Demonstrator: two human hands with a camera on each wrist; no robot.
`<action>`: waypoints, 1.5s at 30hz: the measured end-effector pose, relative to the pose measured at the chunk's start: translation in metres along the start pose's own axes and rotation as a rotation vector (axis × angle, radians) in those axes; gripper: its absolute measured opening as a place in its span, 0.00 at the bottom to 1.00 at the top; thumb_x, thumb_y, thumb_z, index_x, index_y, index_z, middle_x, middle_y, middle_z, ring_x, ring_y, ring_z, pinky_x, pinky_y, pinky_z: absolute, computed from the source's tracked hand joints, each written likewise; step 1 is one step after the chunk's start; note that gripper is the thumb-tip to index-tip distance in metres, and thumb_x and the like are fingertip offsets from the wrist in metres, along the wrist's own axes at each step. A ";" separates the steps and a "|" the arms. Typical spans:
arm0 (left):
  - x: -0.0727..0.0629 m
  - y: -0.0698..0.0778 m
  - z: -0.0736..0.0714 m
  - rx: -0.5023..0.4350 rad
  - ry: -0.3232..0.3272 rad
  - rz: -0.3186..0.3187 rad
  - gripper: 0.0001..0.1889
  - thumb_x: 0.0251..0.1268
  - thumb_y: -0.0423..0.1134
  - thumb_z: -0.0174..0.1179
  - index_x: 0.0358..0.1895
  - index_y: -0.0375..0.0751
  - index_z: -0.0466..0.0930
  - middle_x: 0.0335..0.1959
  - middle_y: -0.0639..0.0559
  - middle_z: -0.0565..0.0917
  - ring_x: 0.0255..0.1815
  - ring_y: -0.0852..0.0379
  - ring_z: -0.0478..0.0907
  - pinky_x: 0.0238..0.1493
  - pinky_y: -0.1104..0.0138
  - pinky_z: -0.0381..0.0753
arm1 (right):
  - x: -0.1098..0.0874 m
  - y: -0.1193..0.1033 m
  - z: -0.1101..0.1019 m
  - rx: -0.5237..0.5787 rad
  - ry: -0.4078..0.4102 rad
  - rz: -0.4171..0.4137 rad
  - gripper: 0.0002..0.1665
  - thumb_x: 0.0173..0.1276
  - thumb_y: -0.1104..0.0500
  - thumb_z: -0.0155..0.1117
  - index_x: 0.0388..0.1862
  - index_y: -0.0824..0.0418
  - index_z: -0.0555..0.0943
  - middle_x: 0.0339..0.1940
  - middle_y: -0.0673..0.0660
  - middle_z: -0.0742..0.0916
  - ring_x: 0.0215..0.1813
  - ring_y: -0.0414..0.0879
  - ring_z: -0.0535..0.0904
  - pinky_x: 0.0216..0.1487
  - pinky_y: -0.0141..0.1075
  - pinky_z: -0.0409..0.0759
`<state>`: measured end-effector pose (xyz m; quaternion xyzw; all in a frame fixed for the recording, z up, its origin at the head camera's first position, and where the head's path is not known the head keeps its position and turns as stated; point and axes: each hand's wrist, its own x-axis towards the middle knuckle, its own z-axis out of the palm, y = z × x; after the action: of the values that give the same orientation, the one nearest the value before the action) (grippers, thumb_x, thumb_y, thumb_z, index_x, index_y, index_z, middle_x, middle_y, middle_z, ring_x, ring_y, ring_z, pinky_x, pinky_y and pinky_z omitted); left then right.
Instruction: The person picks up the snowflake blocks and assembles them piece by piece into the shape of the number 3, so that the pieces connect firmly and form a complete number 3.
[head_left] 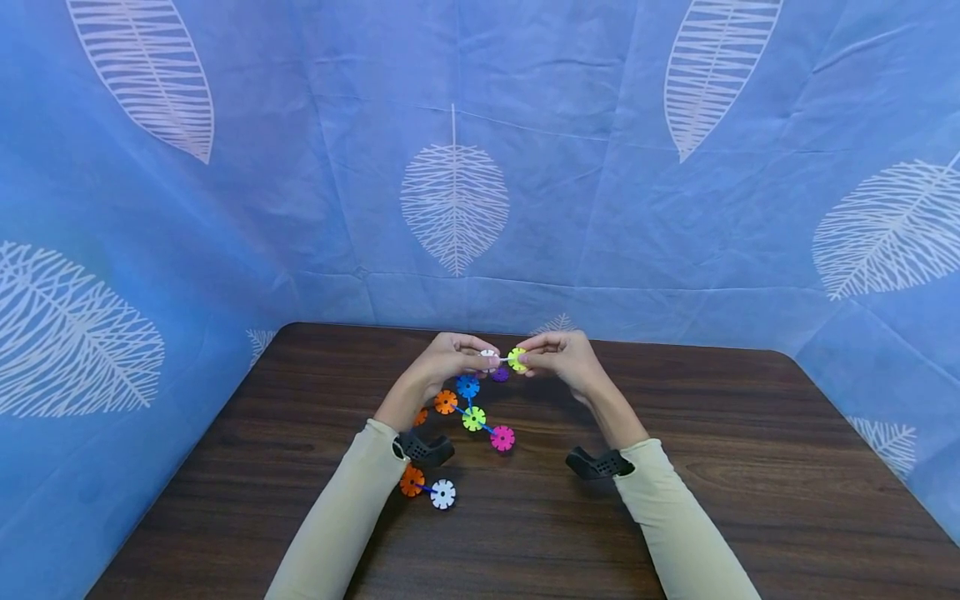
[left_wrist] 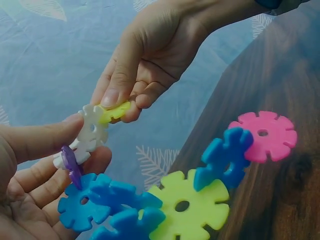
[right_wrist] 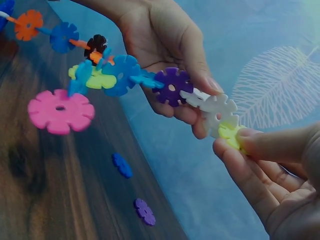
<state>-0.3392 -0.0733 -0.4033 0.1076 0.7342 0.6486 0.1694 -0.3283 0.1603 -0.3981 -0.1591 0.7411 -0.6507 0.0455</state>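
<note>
Between thumb and fingers, my left hand (head_left: 444,358) pinches a white slotted snowflake disc (left_wrist: 93,126). My right hand (head_left: 572,363) grips a small yellow disc (right_wrist: 230,135) whose edge meets the white one; how far their slots engage cannot be told. From the white end hangs a joined chain: a purple disc (right_wrist: 173,87), blue discs (right_wrist: 123,75), a yellow-green disc (left_wrist: 192,206) and a pink disc (left_wrist: 263,134) on a side branch. Orange discs (head_left: 446,402) continue it past the left wrist, which hides part of the chain.
On the dark wooden table (head_left: 750,467), an orange disc (head_left: 412,481) and a white disc (head_left: 443,494) show beside the left forearm. A blue disc (right_wrist: 122,165) and a purple disc (right_wrist: 144,212) lie loose. Behind the table hangs a blue leaf-patterned cloth (head_left: 570,208).
</note>
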 end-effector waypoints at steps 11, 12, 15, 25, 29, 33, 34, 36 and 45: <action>0.000 0.002 0.000 -0.048 0.040 -0.013 0.14 0.69 0.37 0.67 0.52 0.33 0.86 0.36 0.53 0.90 0.40 0.55 0.86 0.63 0.50 0.81 | 0.002 0.003 0.008 0.080 0.080 0.015 0.18 0.66 0.71 0.68 0.53 0.82 0.81 0.32 0.49 0.91 0.32 0.39 0.88 0.39 0.38 0.90; 0.000 0.002 0.000 -0.042 0.033 -0.014 0.14 0.69 0.37 0.67 0.53 0.33 0.85 0.36 0.53 0.90 0.39 0.56 0.86 0.62 0.51 0.82 | 0.002 0.004 0.009 0.084 0.083 0.017 0.18 0.66 0.71 0.68 0.53 0.82 0.81 0.33 0.50 0.91 0.32 0.39 0.88 0.39 0.37 0.90; -0.001 0.003 -0.003 -0.024 0.004 -0.019 0.16 0.69 0.38 0.67 0.55 0.33 0.85 0.40 0.51 0.90 0.40 0.58 0.86 0.61 0.54 0.83 | 0.002 0.004 0.010 0.088 0.079 0.025 0.18 0.67 0.71 0.68 0.53 0.82 0.81 0.34 0.51 0.91 0.33 0.40 0.88 0.40 0.38 0.90; -0.002 0.003 -0.005 0.016 -0.053 -0.013 0.14 0.71 0.40 0.65 0.53 0.35 0.86 0.48 0.46 0.89 0.43 0.56 0.86 0.58 0.58 0.85 | 0.001 0.004 0.016 0.073 0.042 0.046 0.19 0.68 0.67 0.69 0.53 0.79 0.80 0.33 0.50 0.91 0.34 0.41 0.88 0.42 0.38 0.90; -0.002 0.002 -0.006 -0.003 -0.046 -0.009 0.14 0.70 0.39 0.66 0.52 0.34 0.86 0.46 0.46 0.89 0.42 0.56 0.87 0.57 0.58 0.86 | 0.001 0.005 0.017 0.071 0.030 0.054 0.19 0.68 0.66 0.69 0.54 0.78 0.81 0.34 0.50 0.91 0.34 0.41 0.89 0.44 0.41 0.90; -0.002 0.001 -0.006 0.005 -0.047 -0.004 0.14 0.69 0.39 0.66 0.52 0.35 0.87 0.47 0.46 0.89 0.43 0.56 0.86 0.57 0.57 0.86 | 0.001 0.006 0.016 0.066 0.009 0.058 0.20 0.69 0.65 0.68 0.55 0.77 0.80 0.34 0.50 0.91 0.35 0.44 0.89 0.45 0.43 0.90; -0.002 0.001 -0.006 0.008 -0.047 -0.002 0.14 0.69 0.40 0.66 0.52 0.35 0.86 0.48 0.45 0.89 0.43 0.56 0.86 0.57 0.57 0.86 | 0.001 0.006 0.016 0.063 -0.002 0.057 0.20 0.70 0.65 0.68 0.55 0.77 0.80 0.34 0.51 0.91 0.36 0.45 0.89 0.45 0.43 0.90; -0.003 0.002 -0.007 0.016 -0.046 0.001 0.15 0.69 0.40 0.66 0.52 0.34 0.86 0.49 0.43 0.89 0.44 0.55 0.86 0.58 0.56 0.86 | 0.001 0.005 0.015 0.054 -0.022 0.057 0.20 0.70 0.65 0.67 0.56 0.77 0.80 0.35 0.52 0.91 0.37 0.46 0.90 0.45 0.41 0.90; -0.004 0.004 -0.014 0.010 -0.036 -0.006 0.16 0.70 0.41 0.66 0.54 0.35 0.86 0.45 0.47 0.89 0.44 0.53 0.87 0.55 0.59 0.87 | 0.001 0.002 0.005 -0.114 -0.077 0.073 0.22 0.71 0.60 0.69 0.60 0.69 0.80 0.44 0.59 0.91 0.42 0.45 0.89 0.58 0.60 0.82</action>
<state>-0.3414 -0.0869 -0.3979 0.1178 0.7344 0.6426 0.1838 -0.3285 0.1556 -0.4006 -0.1593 0.7798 -0.5989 0.0888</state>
